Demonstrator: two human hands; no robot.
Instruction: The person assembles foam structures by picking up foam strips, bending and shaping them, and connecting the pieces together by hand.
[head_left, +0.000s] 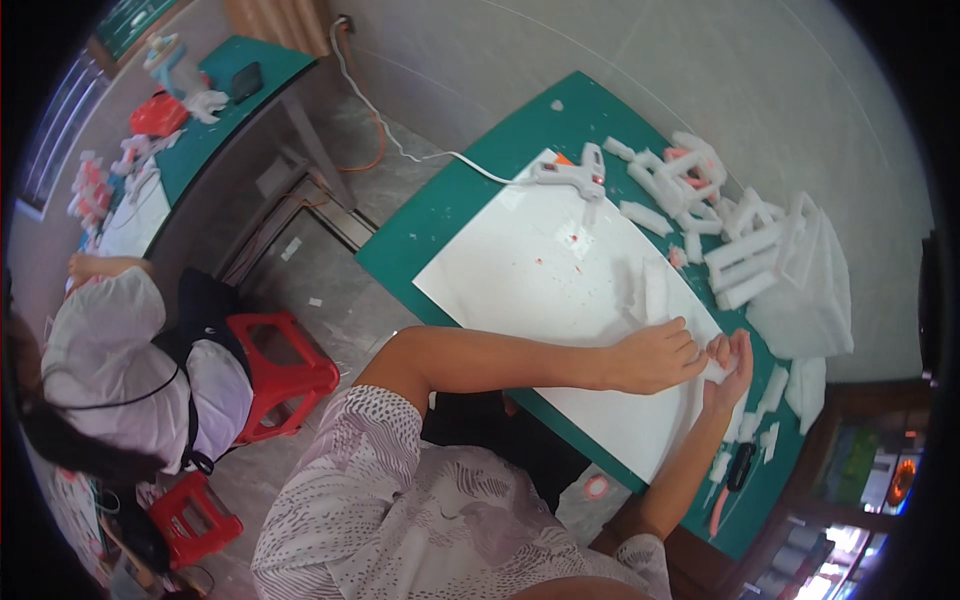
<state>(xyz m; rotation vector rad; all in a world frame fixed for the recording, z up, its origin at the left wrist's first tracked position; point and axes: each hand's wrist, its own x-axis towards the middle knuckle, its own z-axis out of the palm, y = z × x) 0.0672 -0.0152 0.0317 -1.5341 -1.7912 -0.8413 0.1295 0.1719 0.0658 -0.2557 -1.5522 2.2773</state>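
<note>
Over the right part of the white board (pixel 500 270), my two hands are close together. My right hand (pixel 735 372) has its fingers curled round a small white foam piece (pixel 716 371). Right beside it, my left hand (pixel 655 358) is closed with bent fingertips toward the same piece; whether it grips something is hidden. A white foam strip (pixel 655 287) lies on the board just beyond my left hand. Farther off, a white glue gun (pixel 575 175) rests at the board's far corner, its cord running to the wall. Small red bits and a shiny patch are on the board.
Many white foam pieces (pixel 745 262) and a white bag (pixel 810 290) crowd the green table's (pixel 430 225) wall side. A black-handled tool (pixel 740 466) lies near right. At left, another person (pixel 120 370) sits by a red stool (pixel 285 375) at another green table.
</note>
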